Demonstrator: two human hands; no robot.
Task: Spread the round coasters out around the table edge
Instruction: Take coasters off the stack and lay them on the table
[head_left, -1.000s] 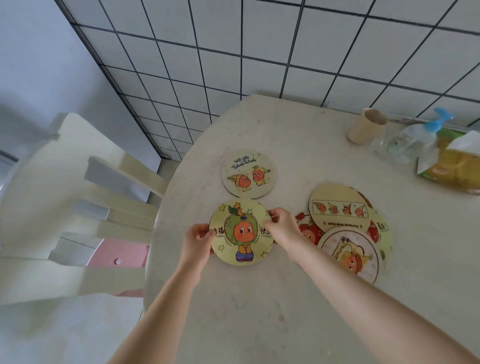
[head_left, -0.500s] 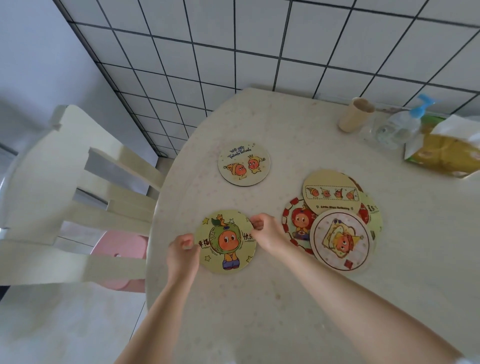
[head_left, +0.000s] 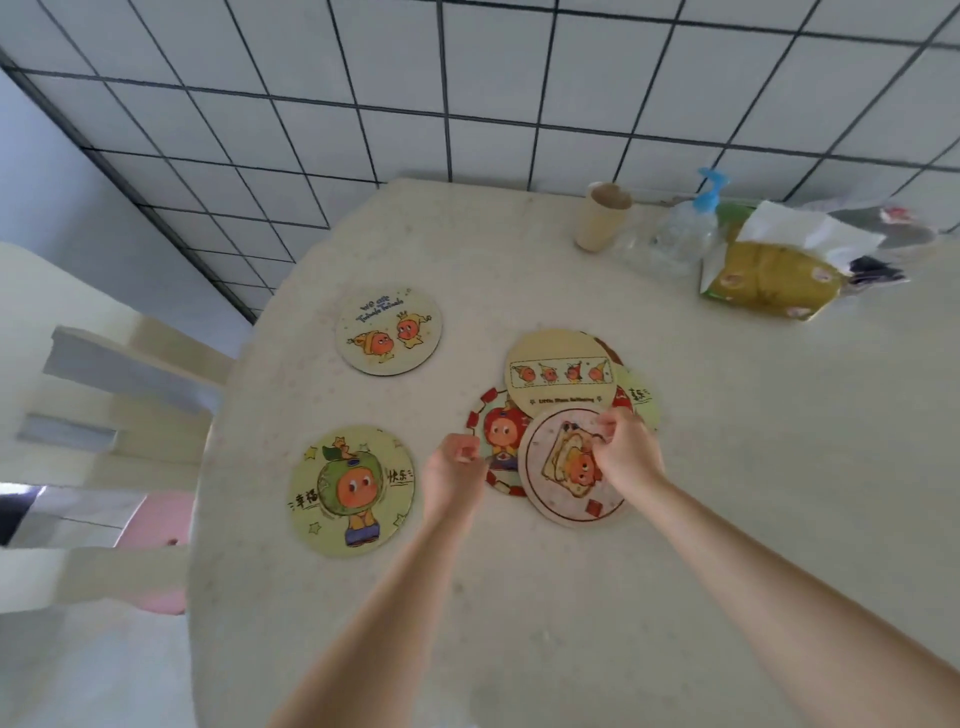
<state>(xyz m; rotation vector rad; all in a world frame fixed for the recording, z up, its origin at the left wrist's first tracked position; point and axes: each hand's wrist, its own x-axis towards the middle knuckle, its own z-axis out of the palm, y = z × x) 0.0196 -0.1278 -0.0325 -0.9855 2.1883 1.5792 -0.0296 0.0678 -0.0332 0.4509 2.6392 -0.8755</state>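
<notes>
Two round coasters lie apart near the table's left edge: a green one with an orange figure and a cream one with two figures farther back. Several more overlap in a pile at the middle: a toast-picture coaster on top in front, a cream strip-picture coaster behind, a red-bordered one to the left. My right hand rests curled on the toast coaster's far edge. My left hand hovers curled beside the pile's left side, holding nothing.
The round beige table ends close at the left, where a cream chair and a pink stool stand. At the back right are a paper cup, a pump bottle and a tissue pack. A tiled wall lies behind.
Both hands let go of the green coaster, left lying near the left edge, and moved right to the pile. My right hand now lies on the toast coaster.
</notes>
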